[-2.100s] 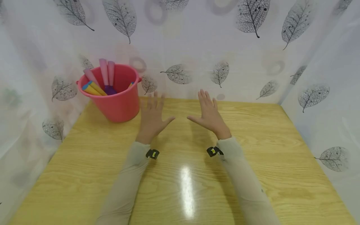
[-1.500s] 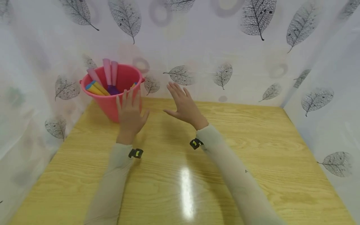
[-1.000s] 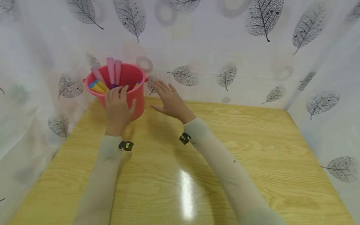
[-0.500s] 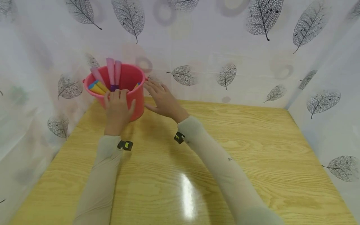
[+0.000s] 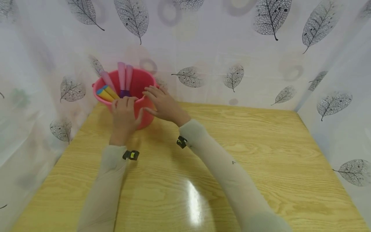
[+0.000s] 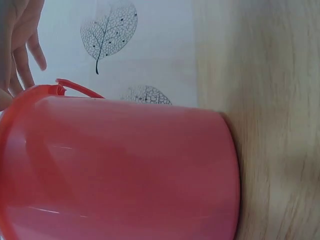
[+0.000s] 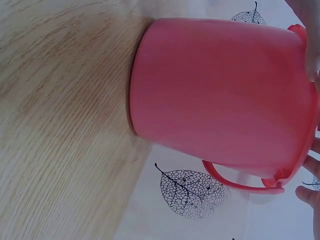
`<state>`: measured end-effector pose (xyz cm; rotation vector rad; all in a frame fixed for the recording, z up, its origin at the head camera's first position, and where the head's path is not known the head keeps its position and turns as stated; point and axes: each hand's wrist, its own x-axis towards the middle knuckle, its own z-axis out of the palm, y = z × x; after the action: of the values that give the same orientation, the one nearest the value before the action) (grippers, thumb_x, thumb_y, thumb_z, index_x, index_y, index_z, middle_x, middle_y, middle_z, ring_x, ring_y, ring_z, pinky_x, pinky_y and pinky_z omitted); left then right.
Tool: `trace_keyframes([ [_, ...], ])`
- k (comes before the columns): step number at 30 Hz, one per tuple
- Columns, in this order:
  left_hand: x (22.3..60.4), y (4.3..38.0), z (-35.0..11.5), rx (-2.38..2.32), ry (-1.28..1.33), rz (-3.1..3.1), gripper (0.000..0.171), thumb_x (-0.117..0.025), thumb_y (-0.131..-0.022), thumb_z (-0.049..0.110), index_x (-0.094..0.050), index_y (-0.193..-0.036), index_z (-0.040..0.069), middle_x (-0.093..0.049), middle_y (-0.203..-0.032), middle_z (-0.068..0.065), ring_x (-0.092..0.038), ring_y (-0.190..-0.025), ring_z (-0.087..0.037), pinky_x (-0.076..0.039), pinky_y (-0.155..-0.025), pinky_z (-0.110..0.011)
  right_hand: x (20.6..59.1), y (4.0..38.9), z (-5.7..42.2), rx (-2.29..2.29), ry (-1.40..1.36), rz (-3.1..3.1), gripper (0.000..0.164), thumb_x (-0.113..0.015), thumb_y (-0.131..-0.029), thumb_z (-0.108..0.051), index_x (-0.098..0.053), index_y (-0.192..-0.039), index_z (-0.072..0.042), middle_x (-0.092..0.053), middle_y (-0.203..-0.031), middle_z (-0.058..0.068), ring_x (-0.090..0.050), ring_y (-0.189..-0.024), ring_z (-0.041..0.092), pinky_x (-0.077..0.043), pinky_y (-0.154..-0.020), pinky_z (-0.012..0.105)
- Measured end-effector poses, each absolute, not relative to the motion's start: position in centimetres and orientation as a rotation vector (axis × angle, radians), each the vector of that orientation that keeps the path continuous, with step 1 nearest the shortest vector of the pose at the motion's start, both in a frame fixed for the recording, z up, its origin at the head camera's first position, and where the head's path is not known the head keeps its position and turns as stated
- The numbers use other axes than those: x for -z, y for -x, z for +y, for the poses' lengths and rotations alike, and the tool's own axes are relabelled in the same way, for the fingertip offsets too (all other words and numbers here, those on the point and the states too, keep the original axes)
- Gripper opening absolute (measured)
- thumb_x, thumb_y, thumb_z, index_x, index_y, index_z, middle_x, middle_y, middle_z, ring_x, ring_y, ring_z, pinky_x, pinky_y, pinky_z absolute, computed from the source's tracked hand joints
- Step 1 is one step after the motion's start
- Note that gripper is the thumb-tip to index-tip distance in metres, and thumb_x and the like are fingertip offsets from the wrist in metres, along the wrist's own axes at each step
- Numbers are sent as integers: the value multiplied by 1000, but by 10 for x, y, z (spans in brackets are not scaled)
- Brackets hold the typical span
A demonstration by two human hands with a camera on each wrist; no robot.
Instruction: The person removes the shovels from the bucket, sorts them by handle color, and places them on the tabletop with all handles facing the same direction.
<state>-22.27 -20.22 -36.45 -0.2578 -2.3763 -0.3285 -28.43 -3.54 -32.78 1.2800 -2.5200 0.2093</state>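
A pink-red plastic bucket [image 5: 148,117] stands at the back left of the table, with toy-like sticks inside. Pale pink handles [image 5: 121,75] with purple lower parts rise from it beside yellow sticks with blue ends [image 5: 108,91]. My left hand [image 5: 124,117] grips the front rim, fingers over the edge and thumb outside. At the right side of the rim, my right hand [image 5: 166,104] has its fingers over the edge and its thumb against the outer wall. Both wrist views show the bucket's smooth wall [image 6: 130,165] close up, and the right wrist view shows its curved handle [image 7: 235,182].
The wood-grain table [image 5: 246,154] stretches to the right and toward me. White curtains printed with grey leaves [image 5: 188,45] hang behind it and at both sides, close behind the bucket. A black wrist camera [image 5: 131,155] sits on the left sleeve.
Both hands have moved left to the bucket; the left took the front rim, then the right reached the right rim. The bucket has shifted slightly right and toward me.
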Motion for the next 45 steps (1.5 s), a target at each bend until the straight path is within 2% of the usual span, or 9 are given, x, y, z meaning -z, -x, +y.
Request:
trace_keyframes([
  [5,364,218,-198,351,310,-2381,37,-61,-86,23,-54,-112,-2,-58,-104,-21,-52,-99,-38,-36,-97,-53,330,285,-34,-217,-1306,-2456,47,-52,-94,-40,-53,-130,-10,-52,-137,7,-40,-135,24,-24,-118,40],
  [12,364,214,-192,342,382,-2300,31,-56,-89,22,-59,-108,-2,-61,-95,-20,-56,-90,-37,-43,-86,-50,334,287,-26,-286,-1333,-2383,37,-54,-93,-38,-62,-116,-10,-63,-118,6,-52,-120,22,-32,-113,33],
  [16,362,212,-189,319,423,-2274,27,-57,-88,19,-61,-106,-1,-62,-92,-19,-58,-84,-36,-47,-81,-49,336,286,-19,-359,-1354,-2335,33,-57,-92,-37,-63,-109,-9,-64,-112,6,-55,-112,21,-38,-107,30],
  [23,356,205,-187,218,495,-2275,25,-61,-87,17,-64,-105,-1,-64,-85,-18,-60,-77,-34,-51,-73,-45,339,283,-8,-408,-1360,-2244,30,-61,-90,-33,-65,-103,-6,-66,-104,7,-58,-105,23,-40,-106,31],
  [29,355,202,-186,134,536,-2274,24,-63,-86,20,-65,-100,1,-65,-78,-16,-60,-70,-31,-50,-66,-40,341,278,4,-400,-1340,-2186,29,-61,-89,-35,-65,-97,-7,-66,-98,6,-58,-99,23,-43,-98,31],
  [35,356,199,-178,127,600,-2225,22,-64,-85,20,-65,-95,1,-64,-72,-14,-58,-62,-29,-48,-58,-37,343,271,15,-402,-1325,-2169,27,-63,-88,-33,-66,-96,-7,-66,-96,6,-58,-97,23,-44,-97,32],
  [45,356,192,-162,137,624,-2201,26,-69,-82,20,-67,-96,0,-64,-70,-14,-58,-61,-27,-51,-59,-36,343,264,30,-481,-1327,-2169,26,-67,-85,-30,-65,-95,-6,-64,-96,7,-55,-97,23,-44,-97,34],
])
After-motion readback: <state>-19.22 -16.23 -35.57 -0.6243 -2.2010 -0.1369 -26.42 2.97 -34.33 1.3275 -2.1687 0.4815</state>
